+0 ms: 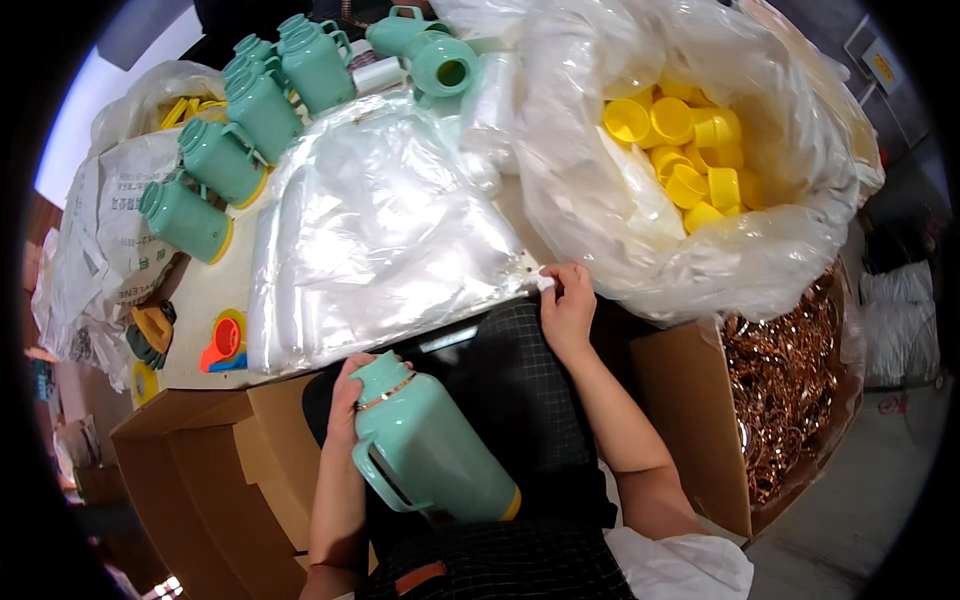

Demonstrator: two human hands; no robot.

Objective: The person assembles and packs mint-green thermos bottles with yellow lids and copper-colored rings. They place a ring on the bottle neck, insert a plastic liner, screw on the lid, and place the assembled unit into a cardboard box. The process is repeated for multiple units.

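My left hand [349, 398] grips the neck of a mint-green flask [430, 445] that lies tilted across my lap, handle toward me, with a gold ring around its top and a yellow band at its base. My right hand [566, 300] pinches a small white piece at the table's front edge, right beside a stack of clear plastic bags [370, 230]. Just past that hand stands a big clear sack of yellow caps [690, 150].
Several more green flasks [235, 130] lie in a row at the table's far left. An open cardboard box [230, 470] stands at my left, and a box of copper-coloured rings [790, 390] at my right. Orange and yellow small parts [225, 340] lie near the table's left front.
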